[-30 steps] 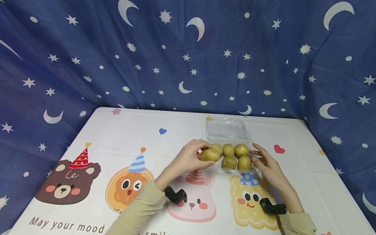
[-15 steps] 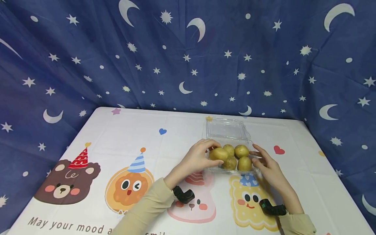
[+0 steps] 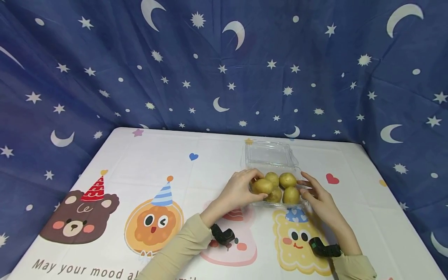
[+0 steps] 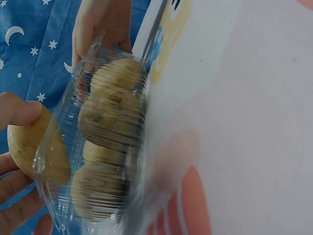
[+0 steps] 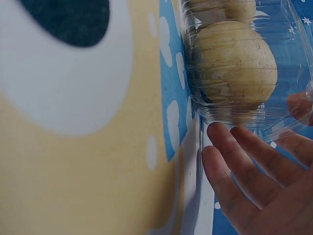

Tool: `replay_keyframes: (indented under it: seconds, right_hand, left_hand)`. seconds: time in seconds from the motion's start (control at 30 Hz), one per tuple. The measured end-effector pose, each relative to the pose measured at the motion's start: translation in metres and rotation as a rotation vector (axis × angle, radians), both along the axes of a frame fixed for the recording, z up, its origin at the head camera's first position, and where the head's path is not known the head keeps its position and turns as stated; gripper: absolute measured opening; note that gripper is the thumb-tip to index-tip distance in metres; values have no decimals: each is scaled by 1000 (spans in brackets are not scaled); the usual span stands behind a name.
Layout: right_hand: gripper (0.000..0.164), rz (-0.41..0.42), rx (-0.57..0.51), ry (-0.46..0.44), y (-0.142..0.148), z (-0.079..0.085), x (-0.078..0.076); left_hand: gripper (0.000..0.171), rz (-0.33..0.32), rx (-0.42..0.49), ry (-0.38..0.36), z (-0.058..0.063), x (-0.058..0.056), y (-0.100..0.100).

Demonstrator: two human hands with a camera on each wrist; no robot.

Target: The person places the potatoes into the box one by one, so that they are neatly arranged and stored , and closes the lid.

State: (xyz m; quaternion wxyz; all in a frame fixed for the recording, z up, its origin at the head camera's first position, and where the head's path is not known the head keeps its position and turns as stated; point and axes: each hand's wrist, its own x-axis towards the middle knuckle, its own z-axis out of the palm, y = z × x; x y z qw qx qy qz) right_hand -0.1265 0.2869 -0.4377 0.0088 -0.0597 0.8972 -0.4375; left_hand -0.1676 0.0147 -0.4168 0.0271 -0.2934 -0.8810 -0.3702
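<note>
My left hand (image 3: 241, 188) grips a yellow potato (image 3: 262, 186) between thumb and fingers, over the left end of a clear plastic clamshell container (image 3: 259, 203). In the left wrist view the held potato (image 4: 39, 149) overlaps the rim, higher than the potatoes inside. Several other potatoes (image 3: 288, 180) lie in the container in two rows; the held one and my fingers hide its left end. At the container's right end is my right hand (image 3: 322, 200), its fingers fairly straight against the wall. The right wrist view shows those fingertips (image 5: 220, 133) close beside the ribbed plastic side.
The container's transparent lid (image 3: 269, 153) lies folded back behind it. A white tablecloth (image 3: 210, 151) with printed cartoon figures covers the table. Behind the table's far edge hangs a blue curtain (image 3: 175, 97) with moons and stars.
My left hand has moved right with the potato, from beside the container's left end to over it, and slightly lower. The right hand has stayed at the right end.
</note>
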Motion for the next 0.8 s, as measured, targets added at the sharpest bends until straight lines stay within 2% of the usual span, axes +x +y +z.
replay_keyframes:
  seconds: [0.27,0.57,0.8]
  right_hand:
    - [54,-7,15,-2,0,1,2]
    - [54,4,5,48,1,1,-1]
    - [54,13,0,51,1,0,-1]
  left_hand:
    - [43,-11,-84,69,-5,2,-2]
    - [39,-4,-92,29,-7,0,-2]
    - [30,-7,-118,53,-8,-1,-3]
